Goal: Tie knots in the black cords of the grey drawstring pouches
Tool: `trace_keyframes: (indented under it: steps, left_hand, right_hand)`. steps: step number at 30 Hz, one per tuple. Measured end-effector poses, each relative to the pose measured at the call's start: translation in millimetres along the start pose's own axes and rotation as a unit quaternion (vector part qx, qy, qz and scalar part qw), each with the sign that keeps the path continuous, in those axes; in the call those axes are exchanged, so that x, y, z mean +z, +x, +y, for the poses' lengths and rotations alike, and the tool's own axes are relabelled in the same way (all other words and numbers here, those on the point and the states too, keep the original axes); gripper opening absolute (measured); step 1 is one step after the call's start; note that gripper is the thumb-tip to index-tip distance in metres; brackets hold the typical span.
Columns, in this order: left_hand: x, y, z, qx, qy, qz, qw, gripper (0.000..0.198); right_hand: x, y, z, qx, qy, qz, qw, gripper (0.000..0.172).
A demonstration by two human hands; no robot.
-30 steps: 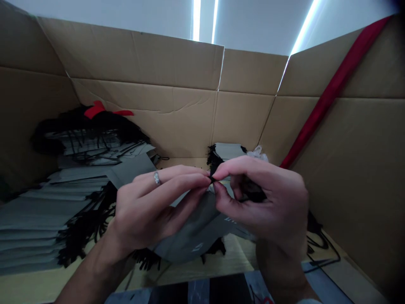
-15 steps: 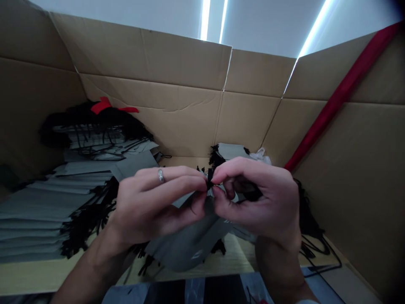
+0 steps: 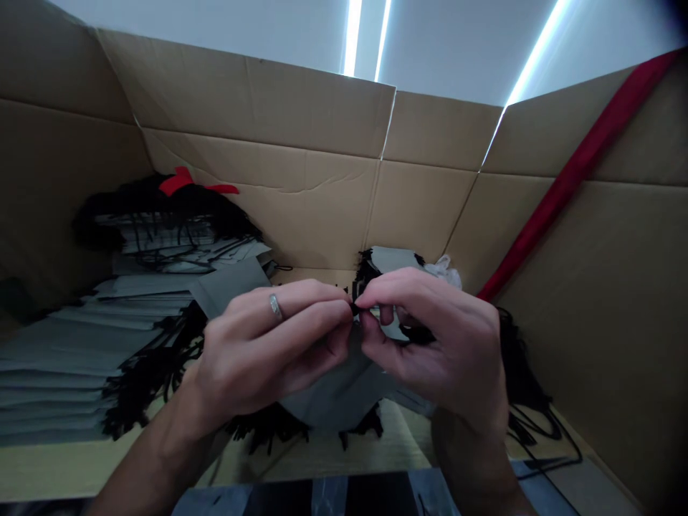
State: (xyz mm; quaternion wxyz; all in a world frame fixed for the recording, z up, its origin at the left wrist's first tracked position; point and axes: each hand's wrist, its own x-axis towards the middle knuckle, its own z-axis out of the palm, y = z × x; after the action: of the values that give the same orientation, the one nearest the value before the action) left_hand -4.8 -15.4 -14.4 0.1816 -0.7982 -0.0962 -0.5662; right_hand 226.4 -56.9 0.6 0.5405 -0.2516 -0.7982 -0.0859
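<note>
My left hand (image 3: 274,347), with a ring on one finger, is closed in a pinch on a short piece of black cord (image 3: 355,308). From the other side my right hand (image 3: 446,344) pinches the same cord, its thumb and forefinger almost touching the left fingertips. Some darker black material shows under the right hand's curled fingers. Below both hands lies a flat grey piece (image 3: 336,398), partly covered by them, with black cord ends around its lower edge. Whether the pinched cord joins this grey piece is hidden by my fingers.
Stacked grey pieces (image 3: 59,351) with black cords fill the left. Behind them is another pile topped with black cords (image 3: 123,193) and a red strip (image 3: 177,181). A smaller grey stack (image 3: 395,256) stands at the back. Cardboard walls (image 3: 317,208) surround the wooden tabletop (image 3: 398,444).
The grey piece under my hands has shifted and now lies flatter, with the pale mark on it out of view. Both hands stay pinched together at nearly the same spot.
</note>
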Motion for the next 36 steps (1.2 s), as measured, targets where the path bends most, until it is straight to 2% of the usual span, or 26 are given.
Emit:
trace_keyframes:
  steps: [2,5,8,10,12,15,17,21,23,26,29,33,36]
  left_hand:
    - [-0.7,-2,2,0.019,0.019,0.02,0.999,0.014]
    - [-1.7,1,5,-0.009,-0.006,0.013,1.0,0.018]
    - [-1.6,8,5,-0.072,-0.089,0.012,0.993,0.022]
    - [0.6,13,3,-0.103,-0.155,0.032,0.982,0.023]
    - [4.7,15,0,-0.12,-0.225,0.047,0.966,0.025]
    - [10.1,15,-3,-0.139,-0.284,0.041,0.948,0.029]
    - [10.0,13,-2,-0.136,-0.258,0.036,0.956,0.03]
    - [1.7,8,5,-0.084,-0.09,0.017,0.992,0.026]
    - [-1.9,6,6,-0.049,-0.01,0.017,0.999,0.022]
    - [-3.1,0,5,0.001,0.046,0.035,0.998,0.015]
    - [-3.9,-4,4,0.023,0.056,0.041,0.997,0.017]
    - [-8.3,1,9,-0.023,0.026,0.002,0.999,0.015]
    - [-8.5,11,11,-0.051,-0.061,-0.01,0.997,0.02]
  right_hand:
    - [0,-1,0,-0.002,-0.006,0.004,1.0,0.034]
    - [3,-1,-1,0.013,0.035,0.027,0.999,0.036]
    - [6,0,-1,0.038,0.072,0.052,0.995,0.035]
    - [9,1,-2,0.049,0.088,0.065,0.993,0.033]
    - [11,3,-2,0.049,0.089,0.081,0.992,0.031]
    - [12,4,-1,0.044,0.072,0.106,0.991,0.032]
    - [12,4,-1,0.045,0.071,0.105,0.991,0.032]
    - [9,3,0,0.021,0.06,0.079,0.995,0.033]
    - [8,3,1,0.005,0.048,0.071,0.996,0.036]
    - [9,1,2,-0.006,0.046,0.069,0.997,0.04]
    - [10,-1,2,0.0,0.054,0.066,0.996,0.039]
    - [10,-2,2,0.02,0.089,0.063,0.994,0.036]
    - [9,1,2,0.023,0.114,0.06,0.991,0.033]
